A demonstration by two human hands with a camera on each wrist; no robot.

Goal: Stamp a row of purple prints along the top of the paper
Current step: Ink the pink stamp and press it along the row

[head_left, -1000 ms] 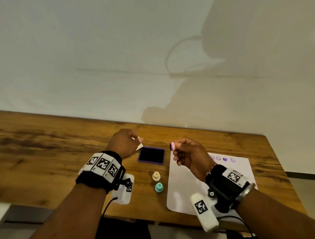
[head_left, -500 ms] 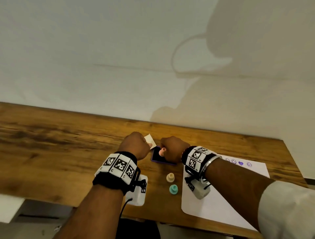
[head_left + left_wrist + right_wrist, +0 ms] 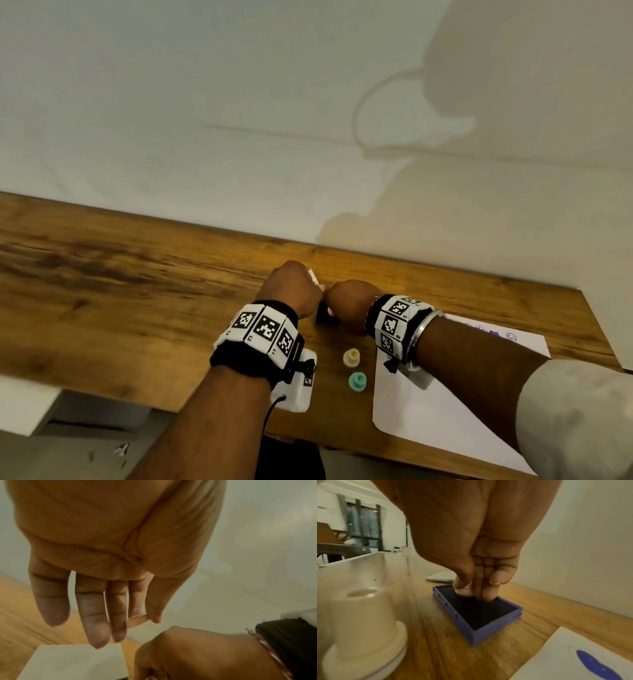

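Observation:
My right hand (image 3: 347,305) pinches a small pink stamp (image 3: 464,591) and presses it down onto the dark pad of the purple ink pad (image 3: 479,612), near the pad's far corner. Just left of the pad (image 3: 323,318), my left hand (image 3: 291,291) is curled and pinches a small white flat lid (image 3: 311,274), which also shows under the fingertips (image 3: 77,661). The white paper (image 3: 445,411) lies to the right. A short row of purple prints (image 3: 493,333) runs along its top edge, among them a solid heart (image 3: 594,665).
A cream stamp (image 3: 351,357) and a teal stamp (image 3: 357,381) stand on the wooden table (image 3: 137,308) between the pad and the front edge. The cream stamp (image 3: 363,622) is close to my right wrist. A white wall runs behind the table.
My right hand swung left from above the paper and lowered the pink stamp onto the ink pad. The left hand stayed beside the pad holding the lid.

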